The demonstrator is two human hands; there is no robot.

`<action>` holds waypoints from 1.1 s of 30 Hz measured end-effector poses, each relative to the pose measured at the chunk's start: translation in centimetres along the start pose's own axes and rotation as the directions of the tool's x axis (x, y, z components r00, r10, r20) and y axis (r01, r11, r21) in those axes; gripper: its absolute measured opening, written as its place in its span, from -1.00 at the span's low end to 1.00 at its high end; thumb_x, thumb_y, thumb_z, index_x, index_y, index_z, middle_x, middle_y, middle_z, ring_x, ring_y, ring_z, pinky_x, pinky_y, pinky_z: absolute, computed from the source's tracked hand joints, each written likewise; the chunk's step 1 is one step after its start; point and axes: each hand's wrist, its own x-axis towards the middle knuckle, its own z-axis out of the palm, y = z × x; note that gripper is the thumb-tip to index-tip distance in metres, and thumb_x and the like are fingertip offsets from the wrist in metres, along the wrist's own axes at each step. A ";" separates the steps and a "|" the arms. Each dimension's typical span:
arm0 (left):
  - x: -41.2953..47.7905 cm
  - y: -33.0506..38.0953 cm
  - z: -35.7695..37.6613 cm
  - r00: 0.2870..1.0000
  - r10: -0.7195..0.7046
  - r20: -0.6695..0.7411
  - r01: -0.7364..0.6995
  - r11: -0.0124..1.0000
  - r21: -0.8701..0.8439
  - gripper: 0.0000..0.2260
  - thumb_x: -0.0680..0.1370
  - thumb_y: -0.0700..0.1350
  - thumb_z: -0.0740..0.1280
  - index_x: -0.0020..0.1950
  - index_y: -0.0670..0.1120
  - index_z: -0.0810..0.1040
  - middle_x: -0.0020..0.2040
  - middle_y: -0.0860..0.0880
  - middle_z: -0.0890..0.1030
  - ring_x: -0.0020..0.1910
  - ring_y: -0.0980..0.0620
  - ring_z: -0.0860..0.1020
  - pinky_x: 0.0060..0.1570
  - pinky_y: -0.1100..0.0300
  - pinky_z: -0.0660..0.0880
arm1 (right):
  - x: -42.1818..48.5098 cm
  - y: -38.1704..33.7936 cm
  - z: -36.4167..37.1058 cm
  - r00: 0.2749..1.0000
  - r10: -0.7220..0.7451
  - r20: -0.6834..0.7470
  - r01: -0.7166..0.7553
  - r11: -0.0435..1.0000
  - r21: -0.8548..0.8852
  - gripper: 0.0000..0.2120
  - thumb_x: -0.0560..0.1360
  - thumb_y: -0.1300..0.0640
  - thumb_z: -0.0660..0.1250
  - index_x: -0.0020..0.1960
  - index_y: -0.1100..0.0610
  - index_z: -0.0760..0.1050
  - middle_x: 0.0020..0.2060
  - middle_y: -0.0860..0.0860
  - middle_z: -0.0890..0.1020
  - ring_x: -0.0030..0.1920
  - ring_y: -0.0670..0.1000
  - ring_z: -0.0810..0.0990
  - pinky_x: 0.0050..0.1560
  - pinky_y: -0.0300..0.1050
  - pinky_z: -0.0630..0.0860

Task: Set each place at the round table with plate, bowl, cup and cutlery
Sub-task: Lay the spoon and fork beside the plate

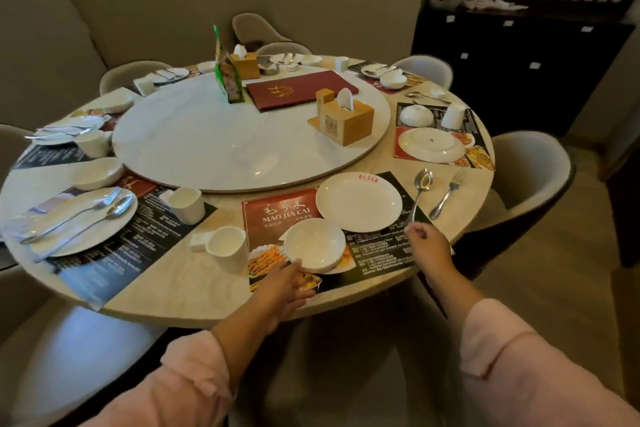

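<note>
- Left hand [287, 284] grips the bowl [313, 244] by its near rim, at the counter [194, 288] near edge.
- Right hand [427, 246] pinches the spoon [423, 184] by its handle, beside the plate [358, 201].

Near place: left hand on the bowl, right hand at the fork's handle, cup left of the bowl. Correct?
Not quite. In the head view the right hand is at the handle of the spoon; the fork lies untouched further right. The rest holds.
</note>
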 end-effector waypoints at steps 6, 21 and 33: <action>2.3 -1.1 4.0 0.982 0.035 -0.187 -0.076 0.973 -0.216 -0.44 0.62 -0.08 0.20 0.52 0.19 -0.01 0.26 -0.26 0.47 -0.04 -0.17 0.65 -0.17 0.05 0.62 | 10.4 -1.7 -0.2 0.990 -0.075 0.118 0.098 0.975 -0.201 -0.66 0.55 0.12 0.25 0.29 0.19 0.44 0.19 0.12 0.56 0.17 0.10 0.52 0.23 0.04 0.45; 7.1 1.0 5.0 0.885 0.069 -0.460 -0.287 0.860 -0.422 -0.47 0.61 -0.32 0.09 0.52 0.05 0.10 0.43 -0.24 0.30 0.21 -0.23 0.52 -0.25 0.09 0.61 | 17.2 -1.0 2.3 0.944 -0.078 0.319 0.209 0.891 -0.403 -0.63 0.48 0.28 0.31 0.28 0.23 0.45 0.17 0.19 0.57 0.14 0.18 0.54 0.17 0.10 0.49; 12.3 6.1 0.7 0.847 0.085 -0.524 -0.339 0.846 -0.411 -0.45 0.57 -0.43 0.03 0.49 -0.01 0.18 0.42 -0.25 0.27 0.25 -0.30 0.46 -0.26 0.08 0.55 | 14.1 0.0 1.5 0.901 -0.078 0.426 0.290 0.840 -0.459 -0.65 0.45 0.29 0.36 0.23 0.19 0.50 -0.05 0.11 0.60 0.00 0.10 0.56 0.04 0.03 0.52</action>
